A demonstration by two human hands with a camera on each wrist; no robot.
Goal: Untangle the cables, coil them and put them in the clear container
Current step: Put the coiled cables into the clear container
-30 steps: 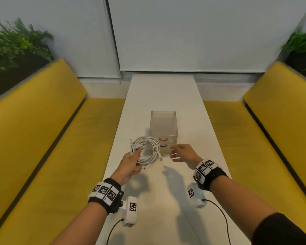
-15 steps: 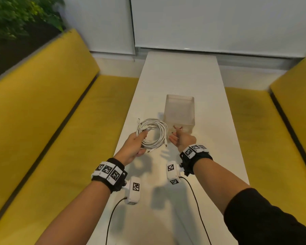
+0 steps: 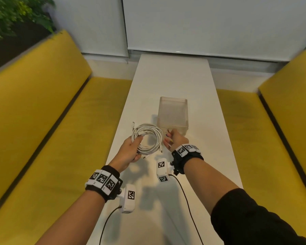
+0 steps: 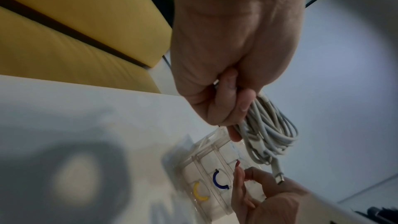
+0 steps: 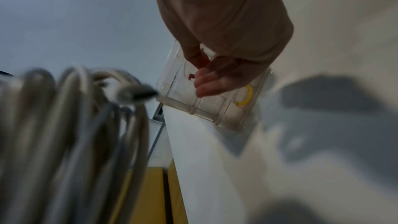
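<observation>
Two yellow benches [image 3: 34,96] flank one long white table [image 3: 173,78]. The left hand [image 3: 129,152] grips one coil of white cables [image 3: 149,138], fingers curled round its left side, lifted above the table's left edge; how many cables make up the coil cannot be told. Two plugs hang loose from it. The right hand [image 3: 174,141], fingers relaxed and holding nothing, reaches to the near wall of one clear container [image 3: 173,112] standing mid-table; contact is unclear.

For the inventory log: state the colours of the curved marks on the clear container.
One blue, one yellow on the clear container; left wrist view shows both best.
</observation>
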